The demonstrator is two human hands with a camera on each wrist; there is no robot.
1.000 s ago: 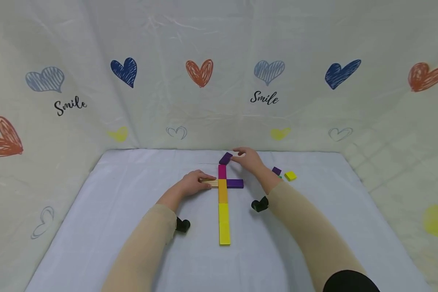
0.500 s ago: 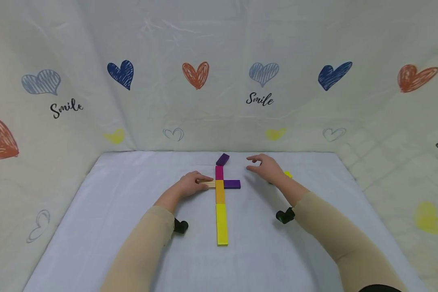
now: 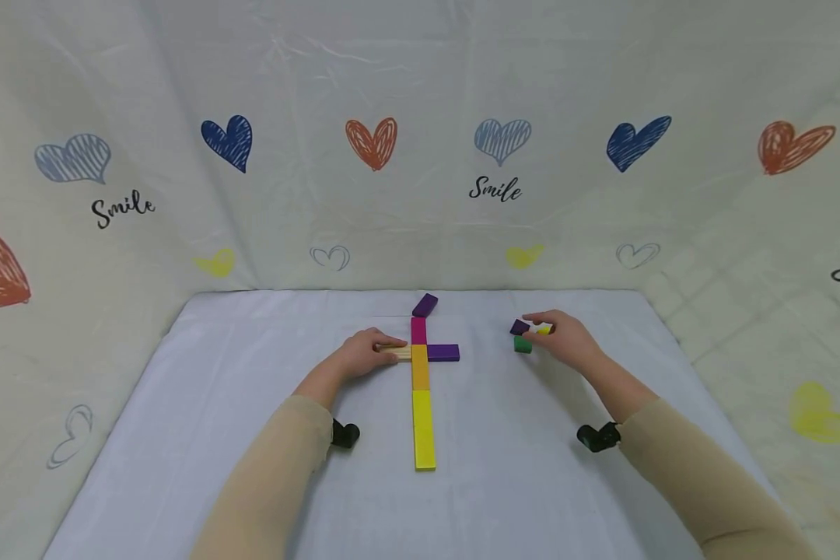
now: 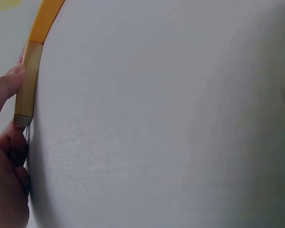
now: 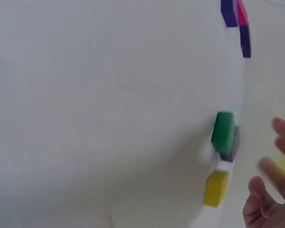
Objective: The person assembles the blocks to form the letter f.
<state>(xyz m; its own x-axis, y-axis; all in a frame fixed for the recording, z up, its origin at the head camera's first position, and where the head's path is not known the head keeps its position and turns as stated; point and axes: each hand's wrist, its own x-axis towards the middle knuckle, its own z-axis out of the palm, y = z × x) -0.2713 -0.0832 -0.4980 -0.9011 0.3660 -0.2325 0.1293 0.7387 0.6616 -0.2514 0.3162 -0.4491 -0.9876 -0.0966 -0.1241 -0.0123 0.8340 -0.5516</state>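
With thumb and fingers, my left hand [image 3: 365, 352] holds a plain wooden block [image 4: 29, 85] by its sides. That block meets an orange block [image 3: 420, 368], with yellow blocks [image 3: 424, 432] lined up below and a pink block [image 3: 418, 330] above. A purple block [image 3: 443, 353] lies on the orange block's right. Another purple block [image 3: 425, 305] slants off the pink block's top. My right hand [image 3: 565, 339], fingers apart and holding nothing, hovers by a loose purple block [image 3: 519, 327], a green block [image 3: 523, 344] and a yellow block [image 5: 216, 188]; whether it touches any is unclear.
A white cloth [image 3: 504, 482] covers the table, and its far edge meets a hanging sheet [image 3: 420, 210] printed with hearts. Dark wrist cameras [image 3: 598, 437] stick out from both sleeves, low over the cloth.
My right hand has let go of the slanted purple block and moved right to the loose blocks. My left hand stays at the wooden block. The view has shifted slightly.
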